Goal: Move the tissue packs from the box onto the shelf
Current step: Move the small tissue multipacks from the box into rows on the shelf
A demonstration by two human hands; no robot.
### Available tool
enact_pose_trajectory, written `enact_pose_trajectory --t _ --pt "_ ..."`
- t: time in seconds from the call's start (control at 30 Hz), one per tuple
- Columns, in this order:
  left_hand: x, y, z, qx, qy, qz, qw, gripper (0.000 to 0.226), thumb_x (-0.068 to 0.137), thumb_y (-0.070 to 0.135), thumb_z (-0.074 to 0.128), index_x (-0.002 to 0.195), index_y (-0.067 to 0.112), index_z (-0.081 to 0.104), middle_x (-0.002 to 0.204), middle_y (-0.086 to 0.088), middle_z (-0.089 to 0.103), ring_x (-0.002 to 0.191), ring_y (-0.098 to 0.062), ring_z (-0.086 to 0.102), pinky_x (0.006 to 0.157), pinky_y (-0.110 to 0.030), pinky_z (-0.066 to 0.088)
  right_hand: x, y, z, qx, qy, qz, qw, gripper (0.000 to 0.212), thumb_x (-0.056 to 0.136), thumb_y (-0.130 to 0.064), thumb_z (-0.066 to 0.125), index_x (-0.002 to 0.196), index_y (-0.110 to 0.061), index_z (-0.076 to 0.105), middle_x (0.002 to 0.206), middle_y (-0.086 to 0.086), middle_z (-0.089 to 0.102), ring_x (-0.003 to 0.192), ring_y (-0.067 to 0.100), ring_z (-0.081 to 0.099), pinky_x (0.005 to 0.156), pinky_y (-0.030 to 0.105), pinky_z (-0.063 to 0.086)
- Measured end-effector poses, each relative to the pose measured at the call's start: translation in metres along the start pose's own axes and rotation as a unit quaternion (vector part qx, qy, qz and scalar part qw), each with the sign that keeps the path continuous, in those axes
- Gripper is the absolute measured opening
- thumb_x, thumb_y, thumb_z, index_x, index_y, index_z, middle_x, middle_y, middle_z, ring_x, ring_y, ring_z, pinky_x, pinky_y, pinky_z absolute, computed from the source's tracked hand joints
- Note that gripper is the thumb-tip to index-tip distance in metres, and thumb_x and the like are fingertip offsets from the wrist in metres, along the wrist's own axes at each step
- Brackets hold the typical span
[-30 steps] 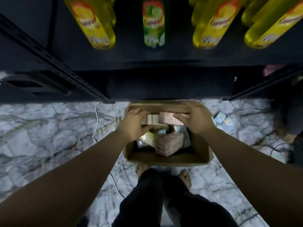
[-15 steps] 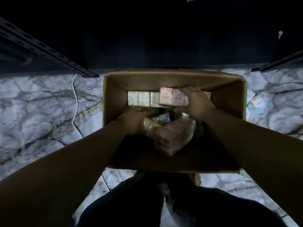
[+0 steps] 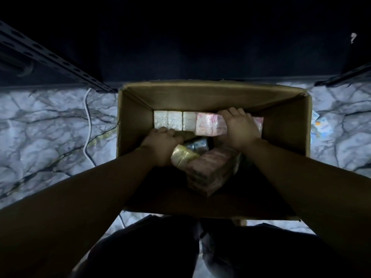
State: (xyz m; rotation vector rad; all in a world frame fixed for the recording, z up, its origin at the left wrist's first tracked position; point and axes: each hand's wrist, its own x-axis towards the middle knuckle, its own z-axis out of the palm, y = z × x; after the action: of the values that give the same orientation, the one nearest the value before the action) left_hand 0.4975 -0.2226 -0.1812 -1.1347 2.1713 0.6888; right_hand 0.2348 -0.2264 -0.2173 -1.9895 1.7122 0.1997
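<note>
Marble-veined floor [image 3: 50, 137] spreads pale either side, the black shelf [image 3: 200, 47] looms dark above it, its depths unreadable. Cardboard box [image 3: 285, 125] sits open on the floor against the shelf. Inside, tissue packs [image 3: 174, 120] line the far wall, white then pink. Right hand [image 3: 240, 128] curls over the pink pack [image 3: 208, 125], gripping it. Left hand [image 3: 162, 143] dips in beside a yellow bundle [image 3: 181, 156], fingers hidden, grip impossible to call. White cable [image 3: 87, 125] trails left

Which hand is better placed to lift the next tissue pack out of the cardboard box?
Right. The right hand already grips the pink tissue pack in the row along the brown cardboard box's far wall. The left hand is curled lower; what it holds is hidden.
</note>
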Motion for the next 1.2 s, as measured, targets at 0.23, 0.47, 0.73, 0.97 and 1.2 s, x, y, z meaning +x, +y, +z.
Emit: enact_pose_trajectory --t 0.23,0.47,0.73,0.97,1.2 --pt "-0.046 0.015 -0.045 0.022 0.045 -0.007 0.999 0.074 0.067 0.058 0.076 0.134 0.039 0.052 0.125 -0.005 0.052 0.121 -0.030 0.050 0.096 -0.041 0.040 -0.043 -0.013 -0.038 0.104 0.042 -0.005 0.994 0.069 0.071 -0.027 0.080 0.135 -0.011 0.059 0.118 0.015 0.063 0.109 0.041 0.058 0.093 0.051 0.049" --pt "-0.127 0.022 -0.116 -0.020 0.113 -0.050 0.992 0.073 0.063 0.049 0.080 0.131 0.037 0.055 0.120 -0.003 0.052 0.117 -0.029 0.048 0.093 -0.046 0.045 -0.104 -0.044 -0.126 0.198 0.074 0.013 0.977 0.068 0.074 -0.026 0.087 0.134 -0.015 0.056 0.124 0.007 0.058 0.118 0.025 0.051 0.090 0.028 0.038" --pt "-0.249 0.036 -0.199 -0.129 0.158 -0.052 0.978 0.077 0.050 0.052 0.074 0.125 0.041 0.058 0.105 0.004 0.050 0.105 -0.025 0.051 0.087 -0.043 0.047 -0.188 -0.079 -0.270 0.232 0.135 0.002 0.963 0.070 0.073 -0.039 0.091 0.129 -0.014 0.059 0.115 0.005 0.065 0.105 0.025 0.062 0.081 0.041 0.053" --pt "-0.348 0.055 -0.269 -0.195 0.247 -0.031 0.949 0.079 0.050 0.059 0.072 0.125 0.040 0.059 0.099 0.011 0.046 0.099 -0.020 0.051 0.087 -0.045 0.048 -0.253 -0.105 -0.388 0.283 0.174 -0.001 0.943 0.078 0.067 -0.049 0.092 0.130 -0.033 0.050 0.121 -0.008 0.063 0.108 0.009 0.061 0.084 0.031 0.054" --pt "-0.420 0.068 -0.336 -0.199 0.336 -0.028 0.920 0.081 0.052 0.056 0.072 0.130 0.035 0.060 0.102 0.009 0.048 0.101 -0.020 0.049 0.088 -0.048 0.047 -0.297 -0.118 -0.485 0.288 0.246 -0.060 0.924 0.073 0.063 -0.056 0.080 0.128 -0.037 0.053 0.119 -0.010 0.062 0.111 0.013 0.061 0.091 0.043 0.054"
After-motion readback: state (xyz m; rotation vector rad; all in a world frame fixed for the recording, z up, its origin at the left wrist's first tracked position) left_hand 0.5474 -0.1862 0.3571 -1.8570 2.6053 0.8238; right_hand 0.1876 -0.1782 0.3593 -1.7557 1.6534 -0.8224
